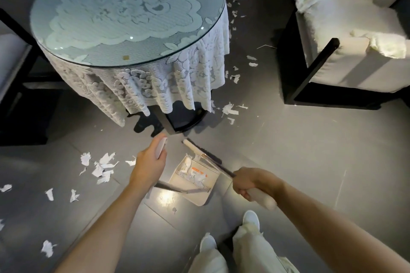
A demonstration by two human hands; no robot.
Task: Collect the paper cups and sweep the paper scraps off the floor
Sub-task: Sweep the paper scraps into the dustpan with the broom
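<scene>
The grey tiled floor point(310, 162) fills most of the view and is the surface that needs clearing. At 11 o'clock stands the round glass-topped table draped in white lace point(137, 29). Its hanging cloth and dark base probably shelter some litter, which would explain working so close to its foot. At 2 o'clock sits the white cushioned armchair with a black frame point(346, 60), and a trail of bits runs down the gap between it and the table. At centre, the cream plastic long-handled dustpan point(199, 197) rests on the tiles with its mouth toward 12 o'clock, facing the brush so that sweepings run straight in. Some torn pieces already lie inside it. The broom with a cream head and dark bristles point(200, 150) lies just beyond that mouth at 12 o'clock, and its dark shaft slants back toward 4 o'clock. The left hand point(149, 165) curls around the dustpan's white grip, seemingly to steady the pan. The right hand point(248, 182) is clenched round the broom's white handle, placed to draw the brush inward. The white torn paper scraps point(103, 167) are thickest at 9 o'clock, with more at 1 o'clock beside the table and strays at 8 o'clock, so much sweeping remains. I cannot make out any paper cups.
</scene>
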